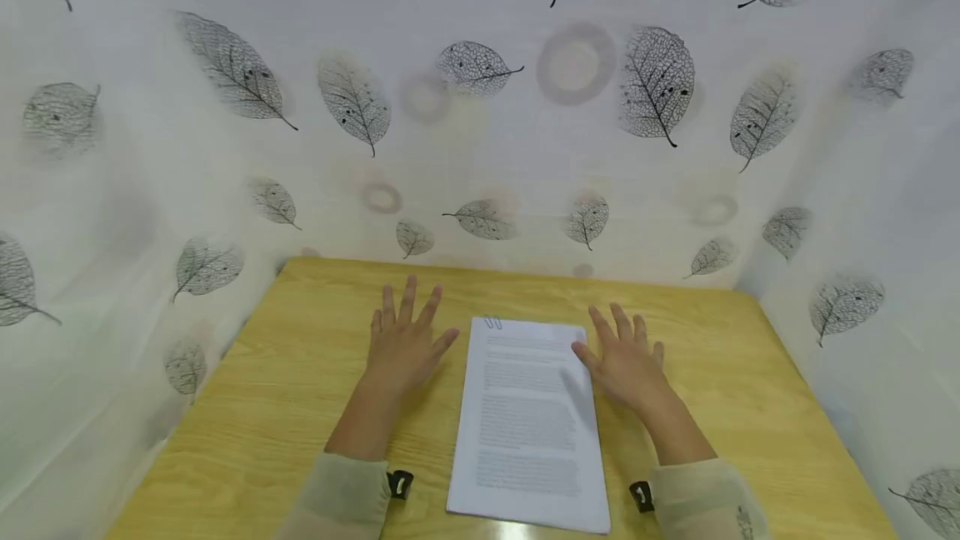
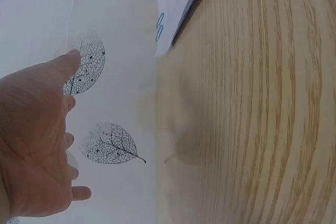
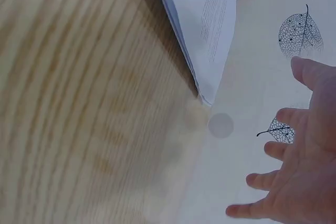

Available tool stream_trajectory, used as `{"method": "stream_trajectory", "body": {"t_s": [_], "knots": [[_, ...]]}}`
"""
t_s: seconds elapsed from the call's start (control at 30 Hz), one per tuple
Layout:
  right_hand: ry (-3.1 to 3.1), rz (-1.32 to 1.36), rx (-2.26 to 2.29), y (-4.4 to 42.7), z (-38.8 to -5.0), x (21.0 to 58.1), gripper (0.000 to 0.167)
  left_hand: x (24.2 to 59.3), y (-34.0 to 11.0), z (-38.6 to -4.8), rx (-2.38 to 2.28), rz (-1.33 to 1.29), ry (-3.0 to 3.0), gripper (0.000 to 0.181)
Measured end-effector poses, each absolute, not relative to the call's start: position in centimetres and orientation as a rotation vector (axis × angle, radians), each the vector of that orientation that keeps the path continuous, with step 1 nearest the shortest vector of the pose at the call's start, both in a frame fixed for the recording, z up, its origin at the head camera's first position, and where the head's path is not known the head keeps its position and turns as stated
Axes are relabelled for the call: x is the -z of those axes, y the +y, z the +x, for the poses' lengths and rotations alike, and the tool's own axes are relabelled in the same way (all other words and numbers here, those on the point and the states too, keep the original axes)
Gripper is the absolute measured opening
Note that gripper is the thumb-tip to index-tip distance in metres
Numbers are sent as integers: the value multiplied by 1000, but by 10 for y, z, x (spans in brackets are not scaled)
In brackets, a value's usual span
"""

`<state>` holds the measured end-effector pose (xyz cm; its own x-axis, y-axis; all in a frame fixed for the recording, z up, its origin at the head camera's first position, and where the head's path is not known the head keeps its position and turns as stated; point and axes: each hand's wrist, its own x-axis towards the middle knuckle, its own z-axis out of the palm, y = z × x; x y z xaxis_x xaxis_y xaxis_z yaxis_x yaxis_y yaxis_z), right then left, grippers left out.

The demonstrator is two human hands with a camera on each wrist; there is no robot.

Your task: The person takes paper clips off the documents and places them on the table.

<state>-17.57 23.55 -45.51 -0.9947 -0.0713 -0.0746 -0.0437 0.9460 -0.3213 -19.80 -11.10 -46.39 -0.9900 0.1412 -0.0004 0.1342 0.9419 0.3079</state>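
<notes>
A stack of printed paper sheets (image 1: 528, 427) lies on the wooden table between my two hands. Two paper clips (image 1: 492, 322) sit at its top left corner, and they also show on the paper's edge in the left wrist view. To the left of the stack, my left hand (image 1: 405, 350) is held with its fingers spread, holding nothing. My right hand (image 1: 626, 363) is on the other side, fingers spread as well, its thumb overlapping the stack's upper right edge in the head view. Both wrist views show the hands raised off the tabletop.
The yellow wood-grain table (image 1: 300, 373) reaches back to a pale curtain (image 1: 480, 148) printed with dark leaves, which also runs along the left and right sides. Each sleeve has a small black clip-like piece (image 1: 401, 485) near the cuff.
</notes>
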Motion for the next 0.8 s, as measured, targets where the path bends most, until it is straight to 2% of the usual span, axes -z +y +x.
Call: {"method": "stream_trajectory", "body": {"t_s": [0.2,0.37,0.57,0.8], "knots": [[3023,-189,650,236,-189,456,75,463,-117,-195,-489,221,3116,78],[2937,-148,715,240,-205,470,72,465,-117,-190,-541,233,3149,75],[2898,-104,637,245,-225,492,75,475,-117,-187,-566,225,3176,72],[2928,-123,573,245,-237,506,69,483,-116,-184,-557,239,3162,71]]}}
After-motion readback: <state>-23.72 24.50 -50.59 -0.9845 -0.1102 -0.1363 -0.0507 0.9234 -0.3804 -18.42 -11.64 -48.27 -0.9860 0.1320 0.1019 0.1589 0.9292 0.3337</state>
